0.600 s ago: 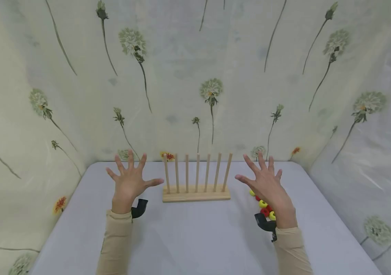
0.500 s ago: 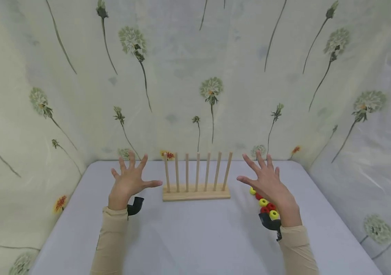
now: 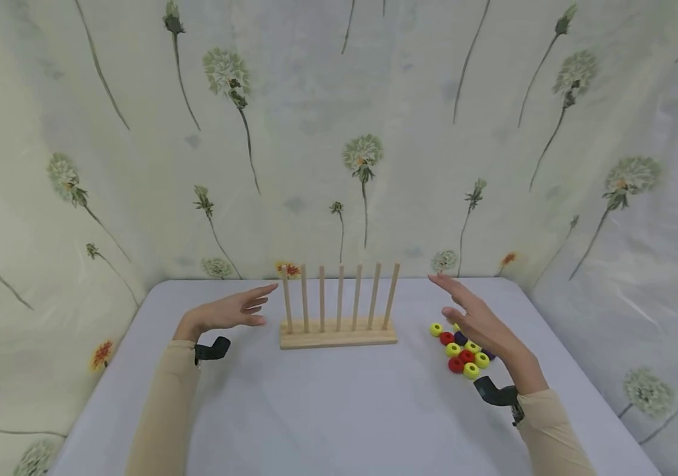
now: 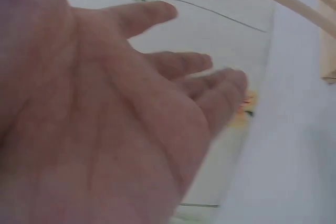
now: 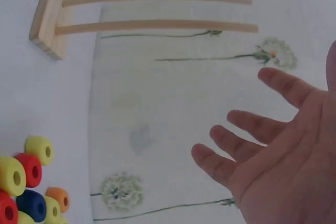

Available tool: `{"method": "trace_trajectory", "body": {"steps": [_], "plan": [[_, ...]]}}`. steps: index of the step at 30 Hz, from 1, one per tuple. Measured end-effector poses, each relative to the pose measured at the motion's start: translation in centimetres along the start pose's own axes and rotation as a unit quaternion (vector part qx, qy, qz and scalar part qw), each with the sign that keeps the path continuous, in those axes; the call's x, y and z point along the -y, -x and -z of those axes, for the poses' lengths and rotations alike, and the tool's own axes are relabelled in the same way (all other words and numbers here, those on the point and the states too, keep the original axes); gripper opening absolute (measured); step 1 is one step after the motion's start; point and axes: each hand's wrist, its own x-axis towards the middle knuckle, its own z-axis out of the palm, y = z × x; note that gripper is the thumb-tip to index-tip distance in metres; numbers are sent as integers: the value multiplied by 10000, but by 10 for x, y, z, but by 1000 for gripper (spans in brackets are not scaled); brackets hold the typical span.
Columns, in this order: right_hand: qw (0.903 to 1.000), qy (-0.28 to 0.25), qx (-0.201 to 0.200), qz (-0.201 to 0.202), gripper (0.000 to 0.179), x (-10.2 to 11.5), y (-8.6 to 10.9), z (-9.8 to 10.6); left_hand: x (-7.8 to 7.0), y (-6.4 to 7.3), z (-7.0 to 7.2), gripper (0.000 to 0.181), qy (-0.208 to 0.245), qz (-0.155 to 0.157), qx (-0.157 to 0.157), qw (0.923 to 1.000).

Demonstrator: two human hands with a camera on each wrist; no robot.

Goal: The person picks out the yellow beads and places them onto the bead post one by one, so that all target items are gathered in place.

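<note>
Between my two hands stands a wooden rack [image 3: 339, 338], a flat base with a row of several upright pegs [image 3: 340, 297]. My left hand [image 3: 225, 313] hovers just left of the rack, fingers extended and nothing held; its bare palm fills much of the left wrist view. To the right, my right hand [image 3: 481, 324] is held in the air above and beside a cluster of beads [image 3: 453, 350], also with extended fingers and nothing in it. The beads are round with holes, in yellow, red and dark blue; the right wrist view adds an orange bead [image 5: 58, 199]. The right hand hides part of the cluster.
A white table [image 3: 327, 410] carries the rack and beads. Close behind its far edge hangs a pale curtain [image 3: 303, 132] printed with dandelions, and it continues along both sides. A black wrist mount [image 3: 212, 349] sits on the left wrist, another black mount [image 3: 496, 393] on the right.
Both hands have turned from spread, palms facing down and away, to palms facing inward with fingers closer together. The right forearm has moved right, uncovering more beads. Rack and beads stay put.
</note>
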Motion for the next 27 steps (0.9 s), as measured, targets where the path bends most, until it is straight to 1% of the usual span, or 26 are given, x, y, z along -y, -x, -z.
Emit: {"method": "trace_trajectory", "body": {"steps": [3, 5, 8, 10, 12, 15, 18, 20, 22, 24, 27], "plan": [[9994, -327, -28, 67, 73, -10, 8, 0, 23, -10, -2, 79, 513, -311, 71, 9982], [9984, -537, -51, 156, 69, -19, 14, 1, 36, -15, -4, 79, 786, -464, 79, 9958], [9968, -716, -148, 316, 59, -33, 25, 5, 51, -24, -8, 80, 1050, -621, 57, 9925], [9950, -884, -215, 422, 52, -44, 32, 7, 58, -29, -12, 82, 1105, -566, 10, 9923], [9928, -1052, -293, 494, 47, -55, 38, 9, 63, -33, -16, 84, 1141, -400, -66, 9926], [9910, -1205, -394, 420, 44, -70, 48, 10, 68, -40, -21, 87, 1054, -193, -193, 9941], [9903, -1300, -486, 73, 39, -84, 60, 8, 71, -46, -27, 91, 981, -87, -265, 9948], [9912, -1177, -537, -278, 37, -93, 68, 5, 72, -48, -31, 94, 888, -3, -311, 9956], [9901, -1064, -589, -704, 37, -102, 77, 2, 73, -50, -34, 95, 805, 111, -351, 9961], [9876, -916, -593, -1128, 41, -110, 84, 0, 75, -51, -36, 95, 687, 213, -410, 9966], [9798, -846, -555, -1726, 49, -119, 94, -4, 78, -52, -40, 96, 453, 267, -441, 9976]]}}
